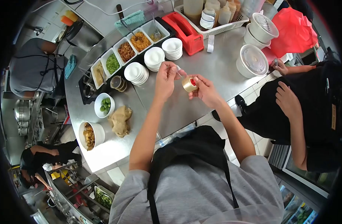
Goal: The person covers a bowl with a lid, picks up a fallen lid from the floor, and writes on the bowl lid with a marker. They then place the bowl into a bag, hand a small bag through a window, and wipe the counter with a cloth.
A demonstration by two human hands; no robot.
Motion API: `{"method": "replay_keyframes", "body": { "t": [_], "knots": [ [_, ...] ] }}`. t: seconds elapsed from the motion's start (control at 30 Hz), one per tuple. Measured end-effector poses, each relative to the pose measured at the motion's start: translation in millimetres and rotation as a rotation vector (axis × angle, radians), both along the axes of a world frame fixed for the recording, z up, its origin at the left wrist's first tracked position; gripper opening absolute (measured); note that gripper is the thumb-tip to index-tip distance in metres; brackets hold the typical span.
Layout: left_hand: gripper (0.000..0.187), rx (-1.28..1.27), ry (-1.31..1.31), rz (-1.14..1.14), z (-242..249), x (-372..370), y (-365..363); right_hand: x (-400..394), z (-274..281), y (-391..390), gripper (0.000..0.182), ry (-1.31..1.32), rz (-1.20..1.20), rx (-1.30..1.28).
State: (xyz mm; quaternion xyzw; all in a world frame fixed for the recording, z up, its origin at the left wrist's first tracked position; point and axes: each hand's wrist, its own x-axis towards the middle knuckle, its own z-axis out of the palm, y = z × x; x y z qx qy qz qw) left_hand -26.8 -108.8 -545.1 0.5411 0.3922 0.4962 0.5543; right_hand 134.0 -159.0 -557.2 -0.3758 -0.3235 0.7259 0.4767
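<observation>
Above the steel counter, my right hand grips a roll of clear tape with a red core. My left hand is closed in a pinch just left of the roll, at what looks like the tape's loose end; the thin strip is hard to make out. Beyond my left hand stand stacks of small white dishes. A red tape dispenser lies past them, at the counter's far side.
White tubs hold rice, chopped greens and other toppings. At left are a bowl of limes, a food container and a tan bag. Lidded tubs stand right, near a co-worker and red bag.
</observation>
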Motion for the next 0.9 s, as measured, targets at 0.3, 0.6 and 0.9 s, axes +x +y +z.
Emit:
{"method": "replay_keyframes", "body": {
  "t": [0.3, 0.6, 0.9],
  "knots": [
    [0.013, -0.118, -0.104, -0.119, 29.2, 0.4, -9.9, 23.5, 27.4, 1.2, 0.036, 0.072, 0.068, 0.070],
    [0.018, 0.176, 0.095, -0.070, 56.9, 16.0, 21.0, 35.0, 51.6, 45.2, 0.041, -0.215, -0.031, 0.299],
    [0.012, 0.314, 0.195, 0.075, 106.3, 24.6, 62.8, 39.8, 62.9, 86.1, 0.041, -0.445, -0.124, 0.462]
  ]
}}
